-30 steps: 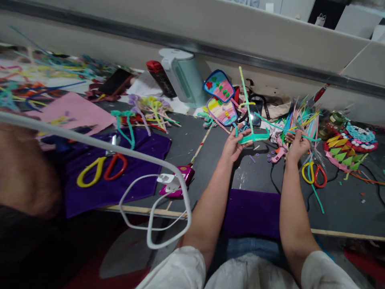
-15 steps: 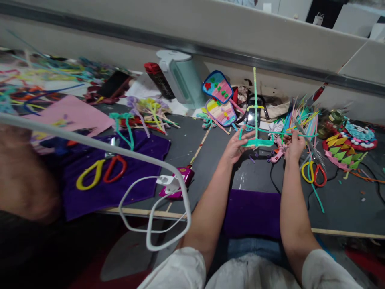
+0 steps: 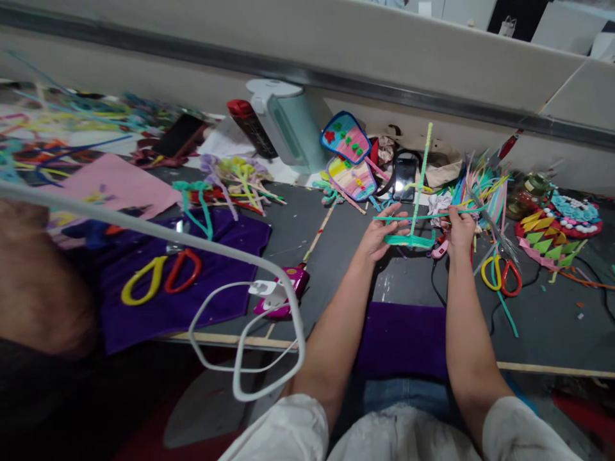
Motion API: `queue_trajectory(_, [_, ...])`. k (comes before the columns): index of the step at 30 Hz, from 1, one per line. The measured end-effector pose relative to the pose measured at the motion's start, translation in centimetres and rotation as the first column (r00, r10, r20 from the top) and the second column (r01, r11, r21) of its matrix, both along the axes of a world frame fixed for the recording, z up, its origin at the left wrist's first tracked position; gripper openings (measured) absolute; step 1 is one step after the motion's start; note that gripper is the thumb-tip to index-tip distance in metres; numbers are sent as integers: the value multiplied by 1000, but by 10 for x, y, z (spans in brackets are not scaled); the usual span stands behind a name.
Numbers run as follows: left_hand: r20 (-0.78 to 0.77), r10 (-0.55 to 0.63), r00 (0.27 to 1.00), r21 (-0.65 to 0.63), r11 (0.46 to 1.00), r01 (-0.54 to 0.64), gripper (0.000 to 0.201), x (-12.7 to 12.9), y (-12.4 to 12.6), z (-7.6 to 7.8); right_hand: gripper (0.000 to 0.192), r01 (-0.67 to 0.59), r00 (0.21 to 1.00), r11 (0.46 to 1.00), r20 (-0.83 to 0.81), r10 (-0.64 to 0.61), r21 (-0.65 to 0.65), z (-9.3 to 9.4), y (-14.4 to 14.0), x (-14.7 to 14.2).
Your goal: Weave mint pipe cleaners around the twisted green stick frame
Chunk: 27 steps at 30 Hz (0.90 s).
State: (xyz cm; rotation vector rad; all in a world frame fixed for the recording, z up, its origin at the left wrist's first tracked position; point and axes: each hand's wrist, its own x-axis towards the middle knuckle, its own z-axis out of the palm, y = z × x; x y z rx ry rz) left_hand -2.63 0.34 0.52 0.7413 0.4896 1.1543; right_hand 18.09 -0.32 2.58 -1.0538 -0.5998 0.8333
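My left hand grips the left end of a pipe cleaner frame with a thick teal base. From that base rises a fuzzy stem, green low down and yellow at its tip, tilted to the right. In my right hand a single teal pipe cleaner is pinched between fingertips. It runs level across the stem, and its left end reaches my left fingers. Whether it touches the stem I cannot tell. Partly hidden below my right hand lies a pink glue gun.
Right of my hands are red-and-yellow scissors, a bundle of pipe cleaners and a glass jar. Behind stand a kettle and a dark bottle. A white cable crosses the left foreground, near another person's arm.
The upright stem has leaned over to the right, and the frame sits slightly lower. The loose teal pipe cleaner has shifted left and straightened, my right hand moving a little left with it.
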Motion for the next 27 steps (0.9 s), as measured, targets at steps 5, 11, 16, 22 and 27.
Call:
queue_trajectory(5, [73, 115, 991, -85, 990, -108, 68, 0, 4, -2, 35, -65, 989, 998, 130, 66, -15, -3, -1, -16])
queue_trajectory(11, [105, 234, 967, -133, 967, -219, 64, 3, 10, -7, 33, -165, 965, 986, 201, 167, -28, -3, -7, -41])
queue_trajectory(16, [55, 193, 980, -71, 979, -189, 70, 4, 5, -5, 32, -156, 980, 988, 125, 157, -21, -5, -7, -54])
queue_trajectory(22, [68, -44, 997, 16, 999, 43, 90, 7, -9, 6, 37, -41, 998, 999, -48, 41, -8, -8, 0, -53])
queue_trajectory(27, [40, -22, 999, 73, 997, 19, 88, 21, -15, 9, 38, -31, 999, 1000, -44, 30, -5, -7, 2, -52])
